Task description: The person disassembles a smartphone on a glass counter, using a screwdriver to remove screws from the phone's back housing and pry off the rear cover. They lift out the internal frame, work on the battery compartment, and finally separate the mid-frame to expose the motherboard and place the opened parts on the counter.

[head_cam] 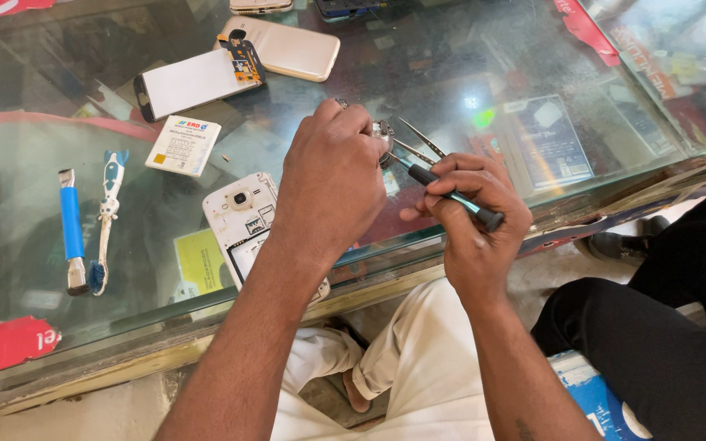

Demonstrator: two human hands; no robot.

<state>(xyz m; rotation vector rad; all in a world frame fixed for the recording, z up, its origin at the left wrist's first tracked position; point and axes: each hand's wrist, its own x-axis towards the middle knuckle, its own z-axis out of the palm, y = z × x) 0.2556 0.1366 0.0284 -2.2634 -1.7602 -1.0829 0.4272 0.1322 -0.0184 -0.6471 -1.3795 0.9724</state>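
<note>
Head view, glass tabletop [533,73] of a display counter, seated person working over its near edge.

Left hand [332,175]: fingers curled shut, pinching a small metal part [383,135] at the fingertips, held just above the glass. The part is mostly hidden by the knuckles; its kind cannot be told.

Right hand [471,208]: closed in a pen-like grip on a thin precision screwdriver [451,194] with dark shaft and teal band, tip pointed at the small metal part. A pair of tweezers [420,140] juts from between the two hands; which hand holds it cannot be told.

Around them: an opened white phone [243,224] with its back off lies partly under the left forearm, at the near edge. A white battery [183,145] sits well apart to the left, near a blue-handled tool [70,229] and a small brush [106,220]. Further back, a phone lying face down [194,82] and a gold back cover [292,47].

Risks, as judged: the part is held in the air near the counter edge, so a slip of the driver tip could flick it or a screw to the floor. The forearm resting over the opened white phone could nudge it off the edge.
</note>
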